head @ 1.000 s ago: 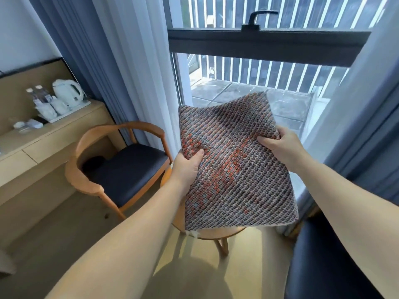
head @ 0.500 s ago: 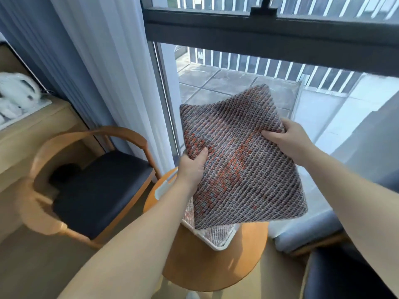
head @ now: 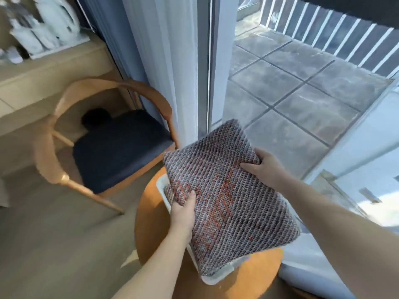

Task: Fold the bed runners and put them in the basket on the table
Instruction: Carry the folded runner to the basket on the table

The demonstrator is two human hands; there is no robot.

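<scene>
A folded bed runner (head: 228, 197), woven grey with red-orange flecks, is held flat just over a white basket (head: 160, 186). The basket sits on a round wooden table (head: 151, 229) and shows only at its left rim and near corner. More of the same woven cloth peeks out inside the basket at its left edge. My left hand (head: 183, 210) grips the runner's left edge. My right hand (head: 263, 167) grips its right edge. Most of the basket is hidden under the runner.
A wooden armchair (head: 103, 134) with a dark blue seat stands left of the table. Behind it a wooden desk (head: 43, 70) carries a white kettle (head: 58, 18) and cups. White and blue curtains (head: 155, 61) hang beside the glass balcony door.
Both hands have lowered the folded runner from chest height down onto the basket. The view has tilted down, bringing the table and basket into sight.
</scene>
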